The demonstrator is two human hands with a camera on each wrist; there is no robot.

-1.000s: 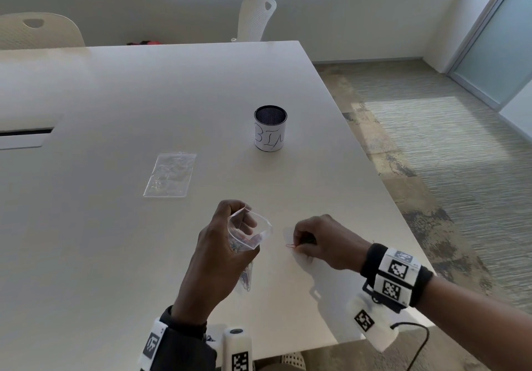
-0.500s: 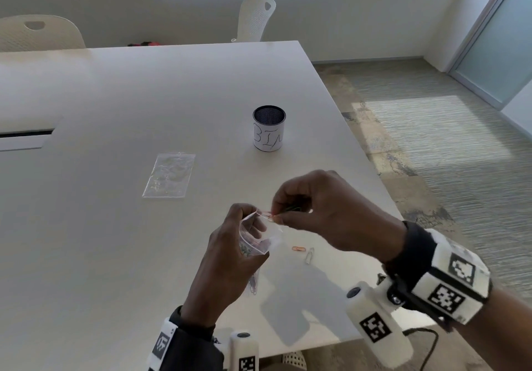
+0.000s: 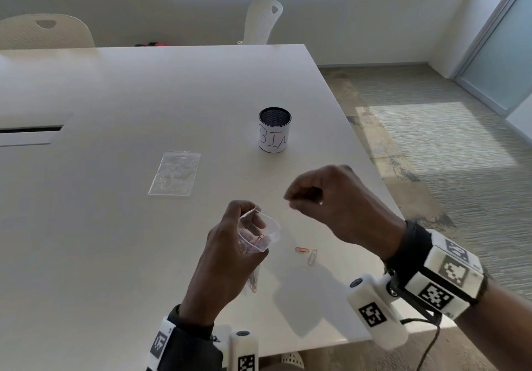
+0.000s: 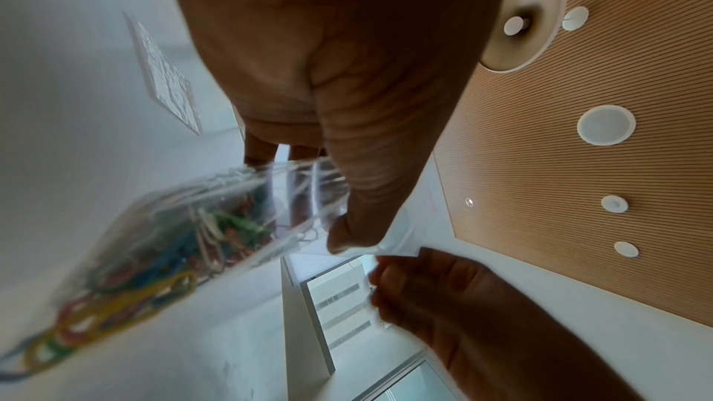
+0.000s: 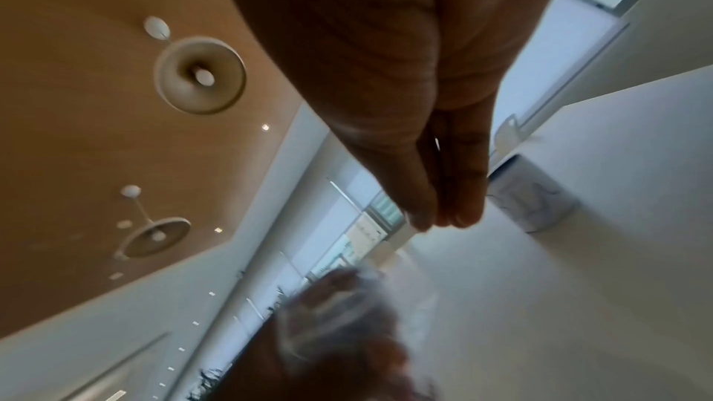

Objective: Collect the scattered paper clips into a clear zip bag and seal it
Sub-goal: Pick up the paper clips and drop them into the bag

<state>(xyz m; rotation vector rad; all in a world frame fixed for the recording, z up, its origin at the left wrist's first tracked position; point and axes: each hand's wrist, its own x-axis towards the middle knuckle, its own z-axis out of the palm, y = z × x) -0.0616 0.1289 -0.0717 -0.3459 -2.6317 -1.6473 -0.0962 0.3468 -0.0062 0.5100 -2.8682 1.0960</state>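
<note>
My left hand (image 3: 230,244) grips a clear zip bag (image 3: 259,235) just above the white table and holds its mouth wide. Several coloured paper clips (image 4: 127,291) fill the bag's lower end, and a red one lies just inside the mouth. Up and to the right of the bag, my right hand (image 3: 290,201) hovers with thumb and fingertips pinched together; I see no clip in it. Two loose clips lie on the table right of the bag, one orange (image 3: 301,250) and one silver (image 3: 312,256).
A second clear bag (image 3: 175,174) lies flat further back on the left. A mesh cup labelled BIN (image 3: 274,130) stands beyond my right hand. The table's right edge (image 3: 374,169) runs close by, with carpet below. Two chairs stand at the far side.
My right hand rose from the table with a red clip, brought it to the bag's mouth, and has since drawn back up and right. The red clip now lies inside the bag.
</note>
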